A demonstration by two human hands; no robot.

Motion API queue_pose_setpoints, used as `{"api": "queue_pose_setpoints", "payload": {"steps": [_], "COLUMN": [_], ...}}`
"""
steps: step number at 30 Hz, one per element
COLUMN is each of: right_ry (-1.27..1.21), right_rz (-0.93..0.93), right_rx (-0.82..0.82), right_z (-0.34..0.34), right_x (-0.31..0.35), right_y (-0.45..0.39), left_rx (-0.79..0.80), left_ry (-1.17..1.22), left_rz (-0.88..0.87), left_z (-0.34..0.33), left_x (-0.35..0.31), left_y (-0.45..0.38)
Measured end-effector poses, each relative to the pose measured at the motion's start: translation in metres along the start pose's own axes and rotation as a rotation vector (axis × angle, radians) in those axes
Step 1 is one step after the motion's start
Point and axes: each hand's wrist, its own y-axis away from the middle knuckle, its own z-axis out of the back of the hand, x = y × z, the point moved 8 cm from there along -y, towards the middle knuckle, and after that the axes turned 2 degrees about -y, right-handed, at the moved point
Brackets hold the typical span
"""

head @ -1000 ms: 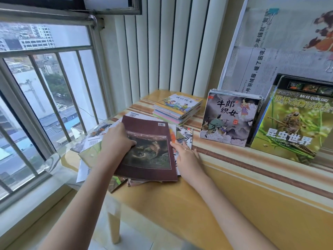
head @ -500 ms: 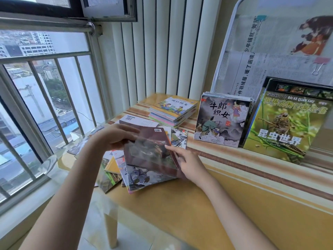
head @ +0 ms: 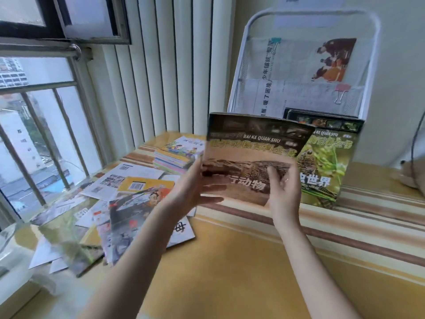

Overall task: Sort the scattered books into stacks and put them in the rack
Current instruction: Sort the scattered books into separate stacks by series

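- Both our hands hold the brown book (head: 257,155) upright above the table (head: 230,261), its cover facing us. Our right hand (head: 284,194) grips its lower right corner, thumb curled over the front.
- Our left hand (head: 195,192) steadies the left edge with fingers nearly straight and spread beneath it.
- Behind the book, the green book (head: 326,166) leans in the white rack (head: 299,65).
- At the left, scattered books (head: 119,208) lie overlapping; a neat stack (head: 177,157) sits beyond them.
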Motion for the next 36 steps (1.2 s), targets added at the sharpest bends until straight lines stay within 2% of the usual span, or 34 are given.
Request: {"api": "queue_pose_setpoints", "payload": {"steps": [2, 5, 9, 11, 13, 16, 20, 23, 28, 31, 32, 34, 36], "right_ry": [0.033, 0.048, 0.261, 0.431, 0.558, 0.491, 0.488, 0.528, 0.607, 0.774, 0.777, 0.741, 0.657], "right_rz": [0.032, 0.073, 0.075, -0.009, -0.076, -0.088, 0.034, 0.109, 0.122, 0.061, 0.097, 0.287, 0.478], "right_rx": [-0.132, -0.309, -0.499, -0.508, -0.426, -0.236, -0.311, -0.355, -0.322, -0.462, -0.508, -0.530, -0.434], "right_z": [0.038, 0.093, 0.147, 0.158, 0.156, 0.138, 0.135, 0.138, 0.132, 0.132, 0.129, 0.114, 0.085], "right_x": [-0.003, -0.010, -0.035, -0.064, -0.093, -0.128, -0.135, -0.134, -0.135, -0.123, -0.111, -0.081, -0.056], "right_y": [-0.013, -0.034, -0.069, -0.087, -0.099, -0.099, -0.091, -0.093, -0.090, -0.077, -0.071, -0.056, -0.041], "left_rx": [-0.038, -0.122, -0.111, -0.108, -0.219, -0.325, -0.395, -0.364, -0.306, -0.316, -0.283, -0.217, -0.263], "left_ry": [-0.045, -0.343, -0.586, -0.695, -0.874, -1.055, -1.045, -1.010, -0.973, -1.004, -1.007, -0.999, -0.995], "left_rz": [-0.146, -0.397, -0.537, -0.574, -0.599, -0.581, -0.587, -0.584, -0.564, -0.598, -0.613, -0.634, -0.655], "left_z": [-0.041, -0.098, -0.162, -0.180, -0.184, -0.186, -0.184, -0.186, -0.185, -0.183, -0.182, -0.172, -0.141], "left_x": [0.009, 0.015, 0.022, 0.037, 0.056, 0.078, 0.075, 0.080, 0.082, 0.074, 0.070, 0.061, 0.046], "left_y": [-0.020, -0.045, -0.078, -0.093, -0.104, -0.114, -0.117, -0.119, -0.118, -0.100, -0.090, -0.070, -0.051]}}
